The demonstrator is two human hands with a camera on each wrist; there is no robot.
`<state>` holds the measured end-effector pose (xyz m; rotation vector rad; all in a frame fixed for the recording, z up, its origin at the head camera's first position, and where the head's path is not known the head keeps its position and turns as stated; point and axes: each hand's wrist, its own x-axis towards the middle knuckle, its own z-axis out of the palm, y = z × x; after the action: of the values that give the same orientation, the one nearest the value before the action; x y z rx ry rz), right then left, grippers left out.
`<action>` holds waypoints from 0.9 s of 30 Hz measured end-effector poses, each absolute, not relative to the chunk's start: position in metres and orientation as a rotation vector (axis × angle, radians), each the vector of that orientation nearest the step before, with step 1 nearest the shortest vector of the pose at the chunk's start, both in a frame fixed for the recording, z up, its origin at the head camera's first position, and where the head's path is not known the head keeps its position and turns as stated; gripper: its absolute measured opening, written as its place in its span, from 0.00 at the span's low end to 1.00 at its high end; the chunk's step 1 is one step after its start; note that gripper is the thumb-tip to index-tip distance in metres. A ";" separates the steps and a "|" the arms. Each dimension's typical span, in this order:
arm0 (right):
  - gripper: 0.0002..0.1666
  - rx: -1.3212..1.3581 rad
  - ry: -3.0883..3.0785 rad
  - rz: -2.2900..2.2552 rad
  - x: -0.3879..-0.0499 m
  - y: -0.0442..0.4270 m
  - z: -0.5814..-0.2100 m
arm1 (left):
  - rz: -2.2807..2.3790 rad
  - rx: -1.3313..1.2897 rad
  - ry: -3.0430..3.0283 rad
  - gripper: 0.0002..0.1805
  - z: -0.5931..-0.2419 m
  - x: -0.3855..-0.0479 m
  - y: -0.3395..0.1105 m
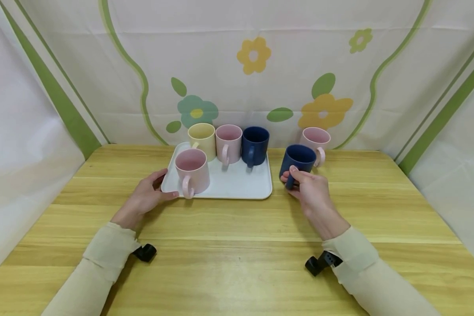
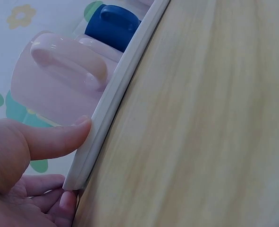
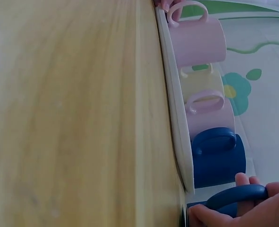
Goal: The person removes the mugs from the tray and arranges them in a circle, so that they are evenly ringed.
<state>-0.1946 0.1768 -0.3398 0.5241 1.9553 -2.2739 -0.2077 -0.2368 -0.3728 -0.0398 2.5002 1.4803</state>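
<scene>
A white tray [image 1: 237, 184] holds a yellow mug [image 1: 206, 142], a pink mug [image 1: 232, 145] and a blue mug [image 1: 258, 149] in a back row, with another pink mug [image 1: 195, 173] at its front left. My left hand [image 1: 148, 193] grips the tray's front left corner, thumb on the rim and fingers at the edge, as the left wrist view shows. Right of the tray, my right hand [image 1: 312, 193] pinches the handle of a second blue mug [image 1: 298, 160]. Its base is hidden behind my fingers in the head view.
One more pink mug [image 1: 315, 136] stands on the wooden table [image 1: 237, 254] just behind the held blue mug, at the right. A flowered curtain [image 1: 221, 52] hangs along the table's back edge, with white cloth on both sides.
</scene>
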 end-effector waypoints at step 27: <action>0.18 0.451 2.035 -2.252 -0.239 0.159 -0.349 | 1.488 -0.032 2.502 0.56 -0.373 -0.208 -0.236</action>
<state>-0.2390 0.1593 -0.3485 0.4511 2.0348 -2.2524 -0.2080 -0.2364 -0.3732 -0.0321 2.5025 1.4879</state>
